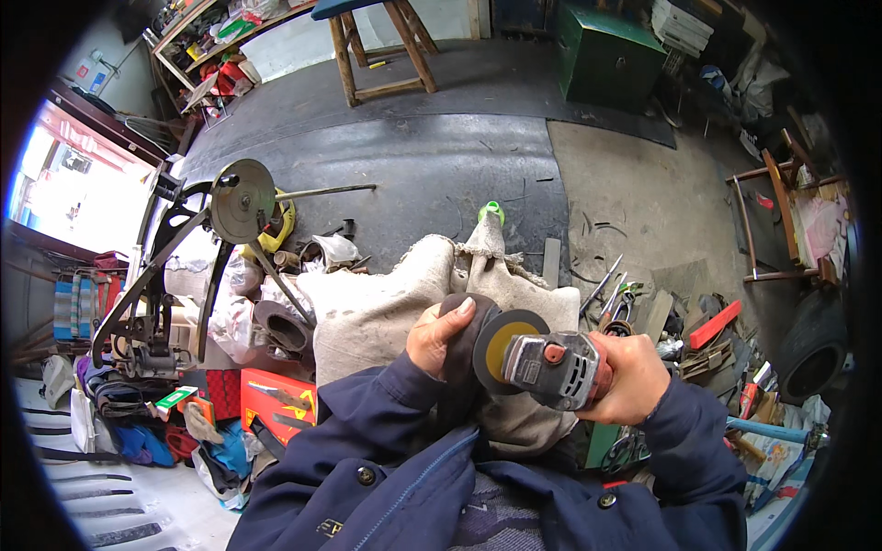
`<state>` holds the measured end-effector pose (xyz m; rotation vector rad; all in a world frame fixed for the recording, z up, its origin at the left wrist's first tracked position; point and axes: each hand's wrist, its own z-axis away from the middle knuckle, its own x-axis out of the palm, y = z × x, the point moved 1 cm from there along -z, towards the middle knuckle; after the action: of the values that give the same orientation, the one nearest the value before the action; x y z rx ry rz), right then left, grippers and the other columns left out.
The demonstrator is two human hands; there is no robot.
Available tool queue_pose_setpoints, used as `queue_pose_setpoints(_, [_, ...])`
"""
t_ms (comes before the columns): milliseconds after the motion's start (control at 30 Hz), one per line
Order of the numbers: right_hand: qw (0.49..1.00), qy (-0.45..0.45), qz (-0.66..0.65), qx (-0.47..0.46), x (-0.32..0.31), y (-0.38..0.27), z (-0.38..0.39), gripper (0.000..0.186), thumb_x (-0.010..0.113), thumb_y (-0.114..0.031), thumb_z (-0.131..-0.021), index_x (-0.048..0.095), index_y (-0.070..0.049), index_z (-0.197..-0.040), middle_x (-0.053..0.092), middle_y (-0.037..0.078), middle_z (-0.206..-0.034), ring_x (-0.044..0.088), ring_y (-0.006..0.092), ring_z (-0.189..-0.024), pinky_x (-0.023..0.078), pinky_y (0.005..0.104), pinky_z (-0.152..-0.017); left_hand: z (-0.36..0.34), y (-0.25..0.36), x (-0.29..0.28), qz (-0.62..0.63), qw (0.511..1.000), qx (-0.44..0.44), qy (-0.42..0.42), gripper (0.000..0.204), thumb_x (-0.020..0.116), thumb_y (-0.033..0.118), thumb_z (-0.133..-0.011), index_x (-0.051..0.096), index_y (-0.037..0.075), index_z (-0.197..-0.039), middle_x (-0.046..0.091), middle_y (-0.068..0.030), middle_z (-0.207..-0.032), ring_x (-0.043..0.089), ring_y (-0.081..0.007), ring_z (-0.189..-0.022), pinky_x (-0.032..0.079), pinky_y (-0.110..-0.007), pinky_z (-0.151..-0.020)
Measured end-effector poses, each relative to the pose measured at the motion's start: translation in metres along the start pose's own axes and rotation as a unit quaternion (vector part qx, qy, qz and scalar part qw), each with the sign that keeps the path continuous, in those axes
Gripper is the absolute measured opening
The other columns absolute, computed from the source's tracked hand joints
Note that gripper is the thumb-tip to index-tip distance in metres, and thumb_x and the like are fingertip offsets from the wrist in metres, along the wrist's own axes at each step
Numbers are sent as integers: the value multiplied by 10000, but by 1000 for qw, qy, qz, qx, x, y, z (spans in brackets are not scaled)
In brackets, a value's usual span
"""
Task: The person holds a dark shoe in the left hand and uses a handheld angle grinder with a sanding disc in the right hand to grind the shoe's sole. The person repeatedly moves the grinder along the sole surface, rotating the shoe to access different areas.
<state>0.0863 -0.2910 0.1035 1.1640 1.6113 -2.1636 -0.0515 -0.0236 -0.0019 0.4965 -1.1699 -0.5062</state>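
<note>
My right hand (pixel 634 376) is wrapped round the body of a small angle grinder (pixel 554 369), black and grey with an orange-red button on its head. The grinder carries a dark-rimmed disc (pixel 496 354) with a yellowish middle. In my left hand (pixel 439 338) is a dark shoe (pixel 457 314), its rounded end up, thumb laid over it. Much of the shoe is hidden by the disc and my sleeve. The disc's left edge overlaps the shoe; I cannot tell whether they touch. Beneath both hands a pale, stained cloth (pixel 377 308) covers my lap.
At the left stands a black hand-cranked machine with a round wheel (pixel 243 200). Bags and a red box (pixel 276 404) crowd below it. Pliers (pixel 627 294), scraps and a red bar (pixel 715 324) lie at the right. A wooden stool (pixel 390 50) and a green chest (pixel 606 60) stand farther off.
</note>
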Motion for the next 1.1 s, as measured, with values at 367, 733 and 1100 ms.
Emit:
queue_pose_setpoints(367, [943, -24, -281, 178, -3, 37, -10, 491, 945, -93, -745, 753, 11, -1184, 829, 58, -983, 747, 83, -914, 618, 313, -869, -1, -1, -1, 7, 1000, -12, -8, 372, 678, 274, -1136, 717, -39, -1333, 811, -130, -1191, 791, -218, -1056, 624, -357, -984])
queue_pose_setpoints(733, [994, -34, -88, 63, -8, 15, 10, 575, 981, -253, -661, 763, -70, -1161, 785, 186, -880, 788, 393, -808, 637, 409, -765, 0, 0, 1, -21, 1000, -11, -1, 381, 679, 267, -1126, 711, -47, -1337, 807, -155, -1227, 788, -247, -1100, 618, -381, -1025])
queue_pose_setpoints(1100, [901, -79, -367, 217, -6, 37, -6, 465, 948, -39, -773, 766, 31, -1194, 820, 26, -1042, 723, 94, -953, 601, 305, -877, 0, -1, -1, -10, 1000, -7, -13, 383, 649, 242, -1136, 694, -56, -1372, 799, -166, -1267, 786, -259, -1124, 614, -385, -1043])
